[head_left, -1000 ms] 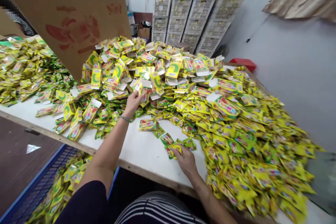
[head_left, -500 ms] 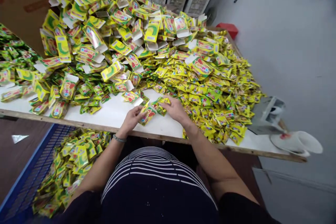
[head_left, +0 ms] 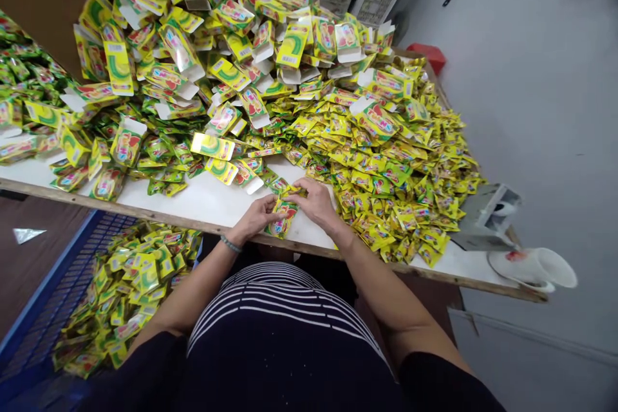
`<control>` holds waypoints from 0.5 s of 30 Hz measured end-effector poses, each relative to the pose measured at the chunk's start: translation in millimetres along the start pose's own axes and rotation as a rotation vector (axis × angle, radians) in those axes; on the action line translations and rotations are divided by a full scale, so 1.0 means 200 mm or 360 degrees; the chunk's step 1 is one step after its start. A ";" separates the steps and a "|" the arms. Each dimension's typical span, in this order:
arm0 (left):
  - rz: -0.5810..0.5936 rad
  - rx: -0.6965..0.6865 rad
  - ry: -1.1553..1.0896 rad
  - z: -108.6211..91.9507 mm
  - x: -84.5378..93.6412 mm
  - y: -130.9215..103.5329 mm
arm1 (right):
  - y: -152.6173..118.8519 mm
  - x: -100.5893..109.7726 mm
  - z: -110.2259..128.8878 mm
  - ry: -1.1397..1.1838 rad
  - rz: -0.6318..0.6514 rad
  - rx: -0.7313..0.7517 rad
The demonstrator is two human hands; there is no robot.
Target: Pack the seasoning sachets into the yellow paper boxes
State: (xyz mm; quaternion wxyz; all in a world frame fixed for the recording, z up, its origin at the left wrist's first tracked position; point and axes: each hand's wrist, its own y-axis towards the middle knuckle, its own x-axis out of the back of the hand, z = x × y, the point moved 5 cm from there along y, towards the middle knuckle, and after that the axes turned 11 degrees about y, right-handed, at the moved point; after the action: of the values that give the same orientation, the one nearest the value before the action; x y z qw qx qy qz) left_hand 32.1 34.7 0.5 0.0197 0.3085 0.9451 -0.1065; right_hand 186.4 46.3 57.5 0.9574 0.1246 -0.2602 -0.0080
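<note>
My left hand point(head_left: 255, 217) is closed on a small printed carton point(head_left: 282, 220) in yellow, green and red, which stands tilted near the table's front edge. My right hand point(head_left: 316, 205) pinches a yellow sachet point(head_left: 290, 192) at the upper end of that carton. Fingers partly cover the spot where sachet and carton meet, so how far the sachet is inside I cannot tell. Just beyond my hands lie open cartons point(head_left: 247, 175) with white flaps. To the right, a broad heap of yellow sachets point(head_left: 391, 174) reaches close to my right wrist.
A tall pile of open cartons point(head_left: 183, 51) covers the back of the white table point(head_left: 197, 203). Below left, a blue crate point(head_left: 72, 270) holds many filled-looking cartons. A grey device point(head_left: 487, 215) and a white cup-shaped container point(head_left: 535, 267) sit at the right end.
My hands have come together: the right hand brought the sachet to the carton's upper end. The carton is turned more upright. Several cartons beyond have shifted, and the whole view has moved slightly.
</note>
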 end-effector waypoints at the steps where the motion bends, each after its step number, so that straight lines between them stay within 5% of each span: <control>1: 0.0014 0.0008 -0.0056 0.01 0.00 0.00 | -0.01 -0.01 0.00 -0.0002 0.0014 -0.0014; 7: -0.0012 0.0000 -0.0122 0.01 -0.02 -0.01 | -0.04 -0.01 0.02 0.0061 0.0057 -0.0070; 15: -0.0093 0.0037 -0.0098 0.03 0.01 -0.04 | -0.06 -0.06 0.01 -0.0177 0.0151 0.0143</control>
State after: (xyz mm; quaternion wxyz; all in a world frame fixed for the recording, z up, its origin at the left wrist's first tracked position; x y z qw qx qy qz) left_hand 26.6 28.2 -3.4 0.0420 0.2774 0.9513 -0.1273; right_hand 174.5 35.3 50.4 0.9342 0.1543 -0.3188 0.0420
